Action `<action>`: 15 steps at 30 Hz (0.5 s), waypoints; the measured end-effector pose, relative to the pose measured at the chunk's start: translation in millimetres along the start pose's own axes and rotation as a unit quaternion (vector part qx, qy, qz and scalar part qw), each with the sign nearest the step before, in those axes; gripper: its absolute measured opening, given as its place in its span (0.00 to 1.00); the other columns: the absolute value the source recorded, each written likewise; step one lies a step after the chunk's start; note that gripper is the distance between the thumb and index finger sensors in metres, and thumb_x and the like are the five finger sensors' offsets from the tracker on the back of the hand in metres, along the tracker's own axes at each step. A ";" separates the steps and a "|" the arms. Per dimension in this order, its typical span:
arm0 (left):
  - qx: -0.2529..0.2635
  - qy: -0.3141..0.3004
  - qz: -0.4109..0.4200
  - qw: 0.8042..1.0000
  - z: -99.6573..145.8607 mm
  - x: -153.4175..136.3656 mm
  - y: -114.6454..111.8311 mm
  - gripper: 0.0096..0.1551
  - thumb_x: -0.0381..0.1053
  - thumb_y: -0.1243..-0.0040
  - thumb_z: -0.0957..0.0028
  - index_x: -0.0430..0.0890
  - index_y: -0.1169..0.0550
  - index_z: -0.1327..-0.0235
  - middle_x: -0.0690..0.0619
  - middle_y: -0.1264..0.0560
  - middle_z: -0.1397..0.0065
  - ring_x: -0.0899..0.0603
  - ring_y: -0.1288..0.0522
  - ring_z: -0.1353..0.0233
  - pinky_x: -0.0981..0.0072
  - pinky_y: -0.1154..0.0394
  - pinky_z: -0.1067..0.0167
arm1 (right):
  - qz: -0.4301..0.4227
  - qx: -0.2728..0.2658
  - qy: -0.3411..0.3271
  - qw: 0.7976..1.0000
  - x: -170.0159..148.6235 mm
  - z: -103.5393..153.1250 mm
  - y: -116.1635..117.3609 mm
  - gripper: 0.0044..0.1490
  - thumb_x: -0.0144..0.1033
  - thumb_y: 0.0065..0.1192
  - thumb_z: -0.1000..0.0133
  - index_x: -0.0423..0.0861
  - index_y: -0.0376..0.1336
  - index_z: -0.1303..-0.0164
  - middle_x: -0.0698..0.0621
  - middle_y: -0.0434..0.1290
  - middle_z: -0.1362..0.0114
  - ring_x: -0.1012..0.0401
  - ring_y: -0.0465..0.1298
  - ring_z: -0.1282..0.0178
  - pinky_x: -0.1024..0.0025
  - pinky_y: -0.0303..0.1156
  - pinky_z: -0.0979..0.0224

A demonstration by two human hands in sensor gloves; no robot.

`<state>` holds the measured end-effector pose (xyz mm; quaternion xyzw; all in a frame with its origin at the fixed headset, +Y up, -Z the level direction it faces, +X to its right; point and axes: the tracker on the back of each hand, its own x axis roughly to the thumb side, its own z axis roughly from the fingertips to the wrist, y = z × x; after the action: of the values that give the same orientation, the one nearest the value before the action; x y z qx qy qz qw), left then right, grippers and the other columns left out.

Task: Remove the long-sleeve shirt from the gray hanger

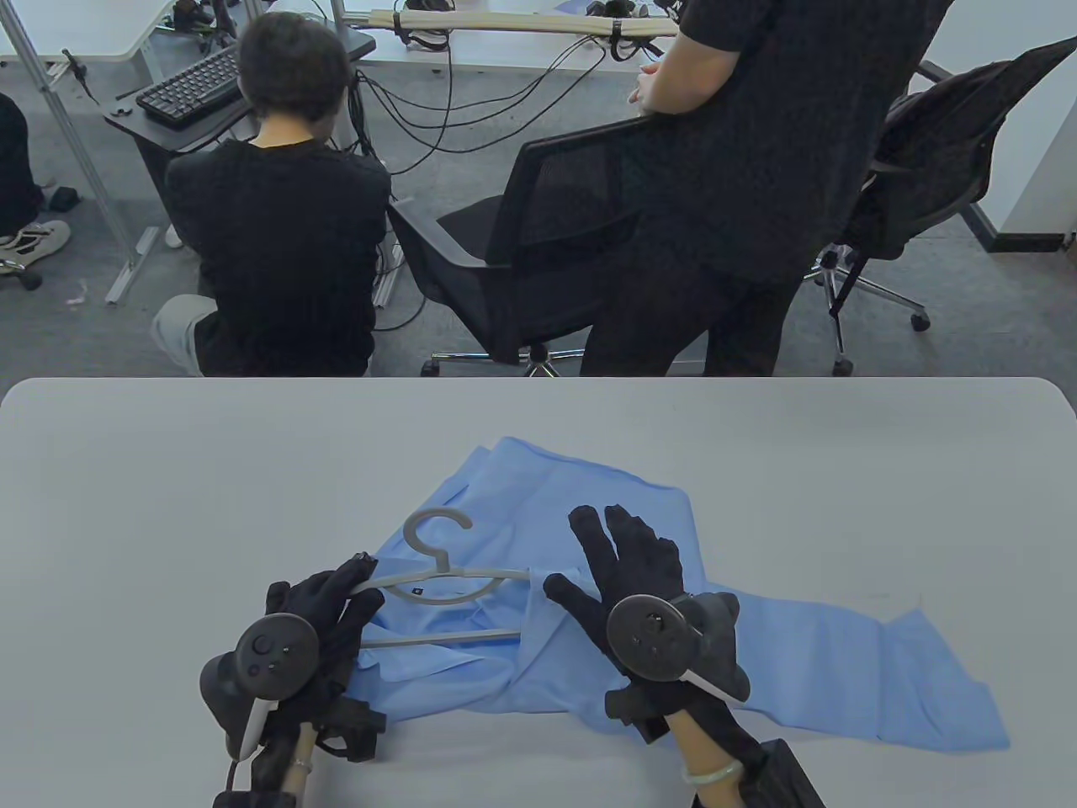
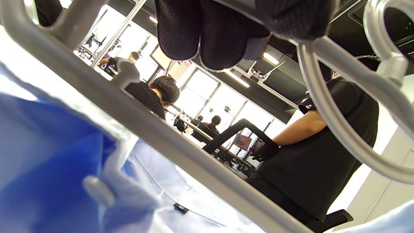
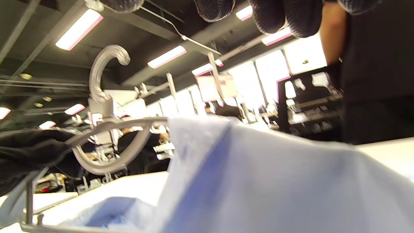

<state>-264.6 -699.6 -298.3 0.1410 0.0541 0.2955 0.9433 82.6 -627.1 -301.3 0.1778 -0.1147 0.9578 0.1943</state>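
A light blue long-sleeve shirt [image 1: 639, 640] lies spread on the grey table [image 1: 168, 505], one sleeve running to the right. A gray hanger [image 1: 437, 581] lies on its left part, hook pointing away; its right end is still under the cloth. My left hand [image 1: 336, 602] grips the hanger's left end, fingers curled over the arm [image 2: 210, 35]. My right hand [image 1: 618, 555] rests flat with fingers spread on the shirt beside the hanger's right end. In the right wrist view the hanger hook [image 3: 103, 64] stands up left of a shirt fold [image 3: 258, 174].
Beyond the table's far edge a person crouches [image 1: 278, 219] and another stands [image 1: 757, 168] beside black office chairs [image 1: 538, 252]. Desks and cables lie further back.
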 end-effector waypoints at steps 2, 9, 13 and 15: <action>0.009 -0.002 -0.004 1.000 1.3 1.0 0.9 0.29 0.66 0.44 0.49 0.66 0.26 0.33 0.66 0.21 0.37 0.51 0.28 0.24 0.52 0.53 0.19 | -0.007 0.037 0.017 0.999 -3.8 -0.9 8.3 0.54 0.61 0.38 0.29 0.31 0.48 0.08 0.13 0.56 0.17 0.21 0.61 0.24 0.20 0.59 0.34; 0.026 -0.021 0.032 0.999 5.0 8.6 7.7 0.29 0.66 0.43 0.50 0.65 0.26 0.33 0.66 0.21 0.38 0.51 0.29 0.24 0.53 0.55 0.19 | 0.028 0.087 -0.004 0.996 20.2 -5.9 52.2 0.56 0.61 0.36 0.28 0.27 0.40 0.08 0.09 0.51 0.18 0.17 0.57 0.24 0.16 0.55 0.36; 0.045 -0.037 0.016 0.998 6.8 13.3 13.4 0.28 0.66 0.43 0.50 0.66 0.27 0.33 0.66 0.22 0.38 0.51 0.29 0.25 0.53 0.56 0.19 | 0.092 0.050 -0.004 0.994 29.3 -4.5 67.4 0.53 0.52 0.39 0.26 0.25 0.35 0.10 0.08 0.48 0.18 0.17 0.56 0.24 0.17 0.55 0.35; 0.047 -0.040 0.025 0.998 7.3 14.4 15.1 0.29 0.65 0.43 0.50 0.66 0.27 0.33 0.66 0.22 0.38 0.51 0.30 0.25 0.54 0.57 0.18 | 0.096 0.031 -0.005 0.995 29.7 -3.4 71.0 0.50 0.47 0.40 0.24 0.25 0.33 0.10 0.08 0.47 0.18 0.17 0.55 0.24 0.17 0.55 0.35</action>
<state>-259.7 -681.2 -287.0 0.1984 0.0265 0.3104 0.9293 26.8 -680.0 -303.7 0.1766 -0.1021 0.9743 0.0954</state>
